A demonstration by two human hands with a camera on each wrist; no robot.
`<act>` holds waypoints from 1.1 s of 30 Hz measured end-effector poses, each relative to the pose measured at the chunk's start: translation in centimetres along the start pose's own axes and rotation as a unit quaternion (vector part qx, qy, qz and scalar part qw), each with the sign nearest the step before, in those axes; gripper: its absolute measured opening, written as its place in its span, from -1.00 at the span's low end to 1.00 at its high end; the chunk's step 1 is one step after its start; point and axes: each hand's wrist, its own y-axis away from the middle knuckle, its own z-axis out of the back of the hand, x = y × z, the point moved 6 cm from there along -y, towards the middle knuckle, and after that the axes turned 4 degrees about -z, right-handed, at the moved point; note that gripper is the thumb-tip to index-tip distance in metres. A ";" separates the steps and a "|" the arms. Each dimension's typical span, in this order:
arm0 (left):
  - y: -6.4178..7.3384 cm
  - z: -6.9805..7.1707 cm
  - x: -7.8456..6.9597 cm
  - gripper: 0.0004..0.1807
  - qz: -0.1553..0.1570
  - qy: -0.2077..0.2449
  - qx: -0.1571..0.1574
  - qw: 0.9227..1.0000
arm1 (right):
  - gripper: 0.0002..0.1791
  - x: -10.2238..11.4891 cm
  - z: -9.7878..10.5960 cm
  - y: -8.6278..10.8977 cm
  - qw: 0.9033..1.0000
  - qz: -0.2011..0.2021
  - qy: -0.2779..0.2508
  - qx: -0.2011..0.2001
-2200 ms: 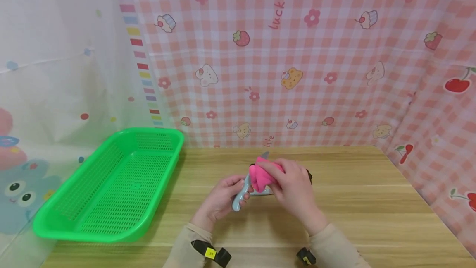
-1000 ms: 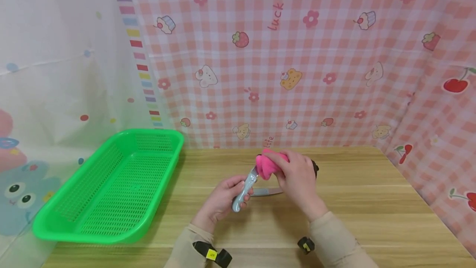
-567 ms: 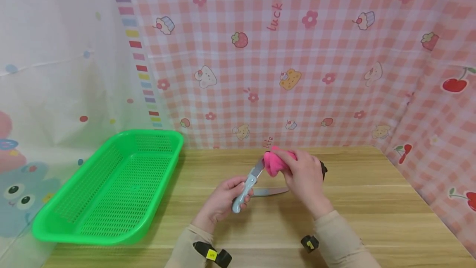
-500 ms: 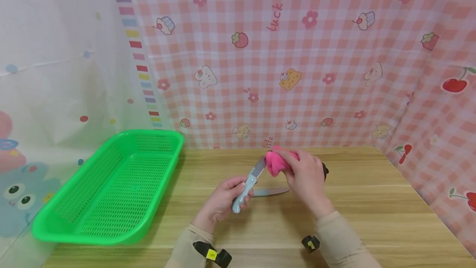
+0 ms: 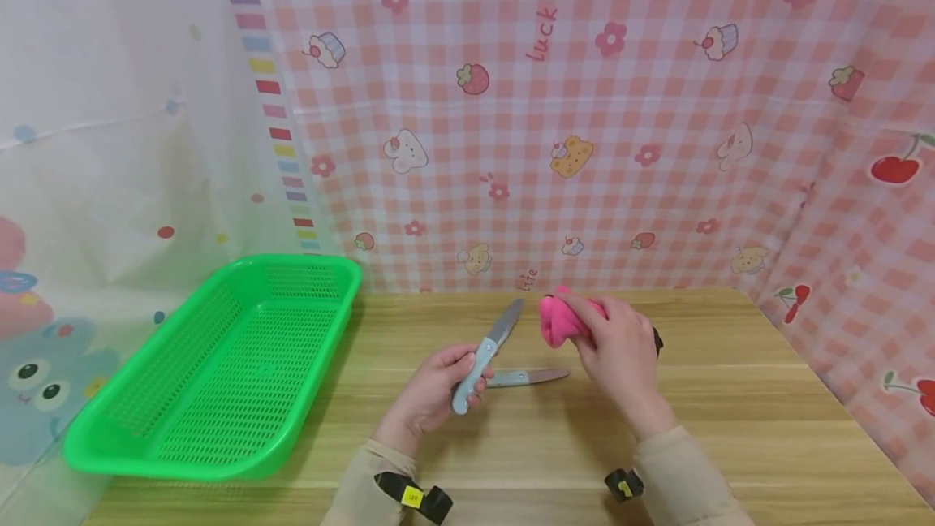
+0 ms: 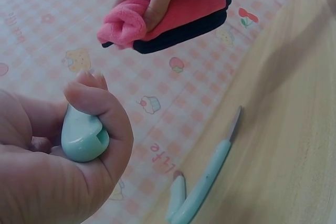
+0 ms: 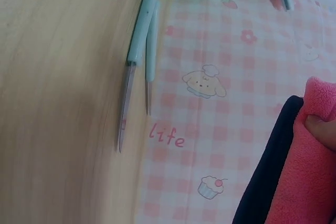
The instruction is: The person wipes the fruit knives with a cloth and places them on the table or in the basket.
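My left hand (image 5: 431,392) grips a knife (image 5: 505,320) by its pale blue handle, its bare blade tilted up and away to the right. In the left wrist view, fingers curl round the handle's butt (image 6: 84,137). A folded pink cloth (image 5: 558,321) with a black underside (image 6: 181,35) is pinched in my right hand (image 5: 621,347), just right of the blade tip and apart from it. On the table behind the held knife lies another pale-handled knife (image 5: 514,378), blade to the right. The right wrist view shows two such knives, a longer one (image 7: 142,30) and a second (image 7: 151,51) beside it.
A green perforated plastic basket (image 5: 266,364) stands on the left of the wooden table (image 5: 730,396). Pink checked cloth (image 5: 453,120) hangs behind the table and along the right. A pale sheet (image 5: 109,161) covers the left side.
My right hand has drawn the pink cloth up along the blade and off its tip to the right, baring the whole blade. My left hand stays nearly still with the knife.
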 end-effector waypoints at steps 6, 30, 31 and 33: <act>0.0 0.1 -0.1 -0.63 -0.001 0.007 -0.018 1.000 | -0.42 1.0 0.6 0.3 0.999 0.041 -0.019 -0.015; 0.0 -0.8 0.0 -0.68 -0.009 -0.017 0.023 1.000 | -0.32 5.8 -1.2 1.2 0.992 0.127 -0.016 0.006; 0.0 -0.8 0.1 -0.69 -0.010 -0.016 0.026 0.999 | -0.32 5.9 -1.2 1.2 0.992 0.127 -0.013 0.005; 0.1 -0.9 0.1 -0.69 -0.010 -0.014 0.028 0.999 | -0.33 6.0 -1.3 1.2 0.992 0.127 -0.007 0.003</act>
